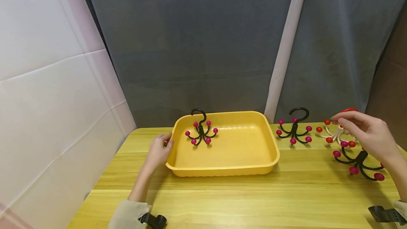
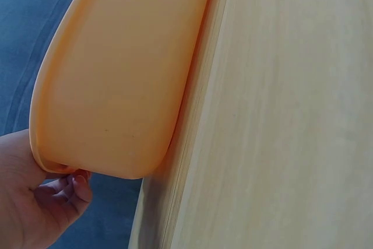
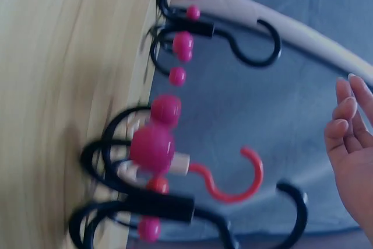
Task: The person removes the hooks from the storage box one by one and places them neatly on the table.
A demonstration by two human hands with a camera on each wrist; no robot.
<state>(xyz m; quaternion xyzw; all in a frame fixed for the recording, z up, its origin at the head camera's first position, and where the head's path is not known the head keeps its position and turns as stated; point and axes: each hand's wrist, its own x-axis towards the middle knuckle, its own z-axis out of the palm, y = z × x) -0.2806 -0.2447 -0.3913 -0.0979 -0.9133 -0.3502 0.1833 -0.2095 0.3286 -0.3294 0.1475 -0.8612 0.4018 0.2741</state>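
Note:
My left hand (image 1: 159,149) grips the left rim of a yellow plastic tray (image 1: 222,171); in the left wrist view its fingers curl under the rim. Inside the tray, toward its left, stands a black claw hanger (image 1: 201,131) with pink ball tips and a curved hook. My right hand (image 1: 369,133) is raised on the right, holding nothing, with fingers loosely bent. Nearest it is another black claw hanger (image 1: 361,158), its hook hidden behind the hand in the head view. In the right wrist view that hanger's hook (image 3: 298,211) stands apart from the fingers.
Right of the tray stands a black claw hanger (image 1: 294,131) with pink balls. Farther right, a white claw hanger (image 1: 338,135) has red balls and a red hook. All rest on a wooden table (image 1: 248,200), with a grey curtain (image 1: 197,45) behind and white cloth (image 1: 57,91) at left.

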